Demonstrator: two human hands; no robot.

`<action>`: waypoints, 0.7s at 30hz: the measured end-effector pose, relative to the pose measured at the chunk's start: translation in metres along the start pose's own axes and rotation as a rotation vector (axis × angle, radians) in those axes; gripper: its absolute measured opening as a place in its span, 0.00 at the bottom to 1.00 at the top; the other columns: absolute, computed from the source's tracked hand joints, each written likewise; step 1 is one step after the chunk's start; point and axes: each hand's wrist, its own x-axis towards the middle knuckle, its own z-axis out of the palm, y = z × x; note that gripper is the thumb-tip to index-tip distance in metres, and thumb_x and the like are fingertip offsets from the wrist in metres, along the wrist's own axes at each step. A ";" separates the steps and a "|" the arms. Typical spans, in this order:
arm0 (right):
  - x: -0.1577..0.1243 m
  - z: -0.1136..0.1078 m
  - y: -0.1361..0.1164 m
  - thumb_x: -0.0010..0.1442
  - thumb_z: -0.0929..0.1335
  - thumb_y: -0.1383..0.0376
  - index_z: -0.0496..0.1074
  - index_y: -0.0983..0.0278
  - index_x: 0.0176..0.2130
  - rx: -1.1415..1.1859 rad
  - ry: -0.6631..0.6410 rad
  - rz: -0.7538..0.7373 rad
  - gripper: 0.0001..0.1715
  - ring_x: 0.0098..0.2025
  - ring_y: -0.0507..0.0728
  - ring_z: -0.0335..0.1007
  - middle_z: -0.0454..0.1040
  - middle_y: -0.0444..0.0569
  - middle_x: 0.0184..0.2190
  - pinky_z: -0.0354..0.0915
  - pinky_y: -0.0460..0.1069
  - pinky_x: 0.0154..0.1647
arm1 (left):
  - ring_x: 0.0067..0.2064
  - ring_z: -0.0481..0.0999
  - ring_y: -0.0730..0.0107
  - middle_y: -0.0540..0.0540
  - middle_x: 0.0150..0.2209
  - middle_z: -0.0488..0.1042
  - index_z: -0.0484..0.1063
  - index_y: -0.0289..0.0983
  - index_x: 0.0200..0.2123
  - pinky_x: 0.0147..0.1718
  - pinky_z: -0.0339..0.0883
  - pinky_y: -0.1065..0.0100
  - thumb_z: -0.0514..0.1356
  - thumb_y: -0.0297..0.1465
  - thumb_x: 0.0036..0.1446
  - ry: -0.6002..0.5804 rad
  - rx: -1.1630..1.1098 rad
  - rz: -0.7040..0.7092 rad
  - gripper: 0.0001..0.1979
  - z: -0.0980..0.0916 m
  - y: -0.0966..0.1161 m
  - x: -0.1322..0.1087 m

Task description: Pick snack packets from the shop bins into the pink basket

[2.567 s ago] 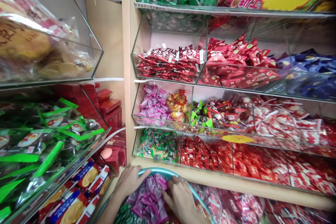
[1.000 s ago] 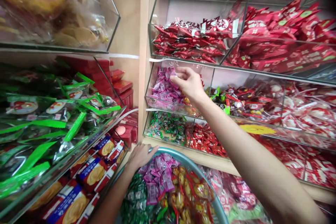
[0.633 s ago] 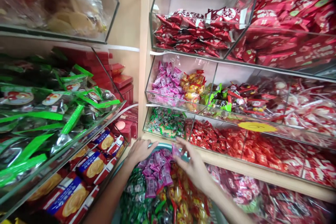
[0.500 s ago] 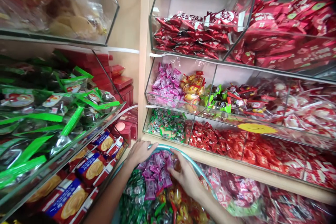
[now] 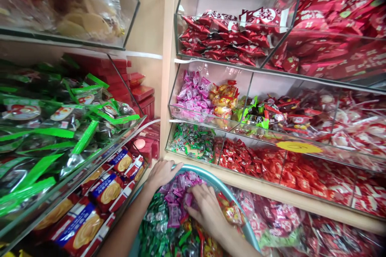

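Purple-wrapped candies [image 5: 175, 194], heaped at the far side of the teal basin [image 5: 225, 188], with more of the same up in the clear shelf bin [image 5: 177, 88]. Largest change: no arm stretched to that bin now, unlike a second ago; instead, both arms low and converging on the basin. Seems to mean work at the heap itself rather than at the shelf. Green-wrapped candies [image 5: 153, 219] to the near left of the purple, golden-wrapped candies [image 5: 233, 213] to the right, partly hidden by the right arm.

Next in scale, the right hand [image 5: 208, 211]. Reaches in from the lower right, back uppermost, knuckles bent, further over the heap than half a second ago. Opposite, the left hand [image 5: 163, 174]. Rests on the rim's left part, same place as before, forearm slanting up from below, thumb laid along the edge.

Smallest, the grip. On the right, fingers [image 5: 201, 192] curled down onto purple wrappers, thumb slightly apart from them; no candy distinguishable in a pinch. Cannot tell whether holding or merely touching. On the left, fingers bent over the rim; cannot tell how firmly.
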 end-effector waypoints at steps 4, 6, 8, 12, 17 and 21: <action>0.002 0.006 -0.006 0.56 0.69 0.63 0.65 0.60 0.41 -0.100 -0.060 -0.127 0.12 0.42 0.57 0.63 0.72 0.44 0.38 0.56 0.51 0.43 | 0.43 0.77 0.57 0.38 0.37 0.79 0.76 0.38 0.35 0.40 0.63 0.63 0.35 0.56 0.58 0.013 0.002 0.018 0.38 0.002 -0.002 0.000; 0.005 0.010 -0.008 0.56 0.69 0.63 0.65 0.60 0.39 -0.161 -0.080 -0.194 0.11 0.43 0.56 0.63 0.71 0.44 0.37 0.55 0.51 0.44 | 0.43 0.77 0.56 0.38 0.37 0.79 0.76 0.38 0.35 0.41 0.63 0.63 0.35 0.55 0.58 0.019 -0.005 0.026 0.37 0.003 -0.003 0.001; 0.008 0.014 -0.008 0.57 0.68 0.64 0.64 0.60 0.39 -0.244 -0.075 -0.241 0.10 0.43 0.56 0.63 0.71 0.44 0.39 0.56 0.51 0.43 | 0.44 0.76 0.56 0.38 0.38 0.79 0.76 0.37 0.35 0.41 0.62 0.63 0.36 0.55 0.58 0.020 -0.010 0.016 0.37 0.002 -0.002 0.001; 0.009 0.018 -0.006 0.58 0.67 0.67 0.65 0.61 0.40 -0.386 -0.018 -0.205 0.08 0.43 0.58 0.63 0.69 0.48 0.43 0.58 0.53 0.43 | 0.44 0.77 0.58 0.39 0.38 0.79 0.76 0.37 0.36 0.40 0.63 0.65 0.36 0.56 0.58 -0.008 -0.005 -0.015 0.37 0.000 0.000 0.001; 0.006 0.021 -0.007 0.55 0.69 0.66 0.65 0.61 0.41 -0.389 0.002 -0.116 0.13 0.44 0.60 0.63 0.69 0.49 0.46 0.60 0.55 0.45 | 0.43 0.77 0.58 0.39 0.36 0.79 0.76 0.38 0.34 0.39 0.63 0.65 0.35 0.55 0.58 0.006 0.022 0.015 0.37 0.001 -0.001 0.001; 0.006 0.034 -0.007 0.52 0.70 0.67 0.66 0.62 0.42 -0.388 0.000 -0.096 0.16 0.44 0.61 0.65 0.70 0.49 0.45 0.62 0.56 0.45 | 0.41 0.77 0.59 0.40 0.35 0.79 0.75 0.38 0.33 0.37 0.62 0.66 0.35 0.54 0.59 0.004 0.020 0.016 0.36 0.002 -0.002 0.001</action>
